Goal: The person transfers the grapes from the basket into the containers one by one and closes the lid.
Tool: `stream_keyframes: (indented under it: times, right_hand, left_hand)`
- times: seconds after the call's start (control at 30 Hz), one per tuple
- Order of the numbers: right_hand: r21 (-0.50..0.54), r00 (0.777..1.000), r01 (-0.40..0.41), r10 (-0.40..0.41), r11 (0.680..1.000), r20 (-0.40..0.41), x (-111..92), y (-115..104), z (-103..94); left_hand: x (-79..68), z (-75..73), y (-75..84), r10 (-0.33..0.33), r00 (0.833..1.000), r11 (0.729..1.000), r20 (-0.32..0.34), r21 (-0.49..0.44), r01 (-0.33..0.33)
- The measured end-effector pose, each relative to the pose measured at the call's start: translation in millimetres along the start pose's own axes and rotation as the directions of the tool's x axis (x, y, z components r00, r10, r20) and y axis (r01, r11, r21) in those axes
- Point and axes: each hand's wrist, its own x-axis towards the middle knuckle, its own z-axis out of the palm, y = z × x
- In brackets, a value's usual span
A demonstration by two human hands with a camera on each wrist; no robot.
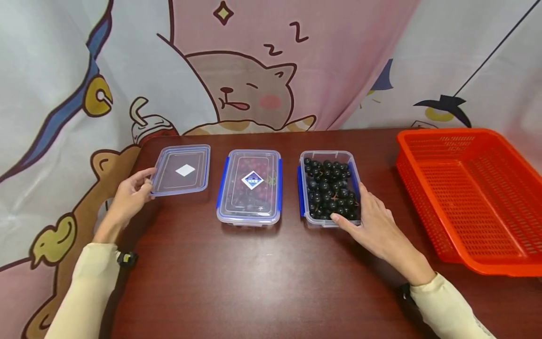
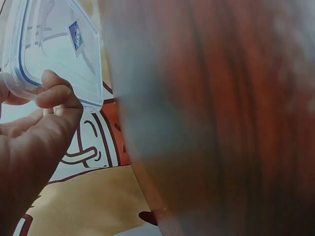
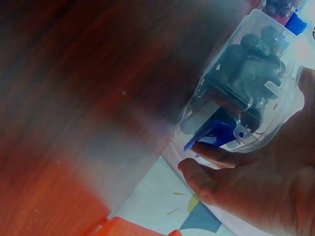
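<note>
At the left, my left hand pinches the near left corner of a clear plastic lid between thumb and fingers. The lid has a blue seal line and a diamond-shaped label; it also shows in the left wrist view. My right hand holds the near right corner of a clear container without a lid, thumb at the front rim and fingers along the right side. Dark grapes fill that container. In the right wrist view, fingers touch its lowered blue clasp.
Between the hands stands a lidded container with blue clasps, dark and reddish fruit showing through. A red-orange plastic basket sits at the right of the brown table. A printed curtain hangs behind.
</note>
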Motion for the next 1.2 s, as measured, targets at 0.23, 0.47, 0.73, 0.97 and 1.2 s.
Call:
stream_keyframes:
  times: [0.23,0.47,0.73,0.97,1.2]
  right_hand:
    - [-0.006,1.000,0.000,0.000,1.000,0.001,-0.7,-0.9,-0.7]
    - [-0.012,1.000,0.015,-0.015,1.000,-0.006,0.1,0.1,-0.8]
    - [0.022,1.000,0.008,-0.009,1.000,0.021,1.0,1.6,-1.0]
    - [0.050,0.999,0.002,-0.004,0.999,0.050,3.5,2.3,-2.3]
    - [0.058,1.000,0.012,-0.013,0.998,0.025,1.4,2.2,-1.1]
  left_hand:
    - [-3.0,0.6,15.5,-0.004,1.000,0.999,-0.001,-0.053,0.004]
    - [0.7,5.5,40.0,0.014,1.000,0.996,0.003,-0.088,-0.014]
    - [0.0,23.1,66.5,0.021,0.999,0.969,-0.024,-0.247,-0.026]
    - [-2.4,44.4,84.4,0.028,0.997,0.972,-0.069,-0.233,-0.044]
    - [-2.4,63.5,97.4,0.034,0.998,0.957,-0.052,-0.287,-0.047]
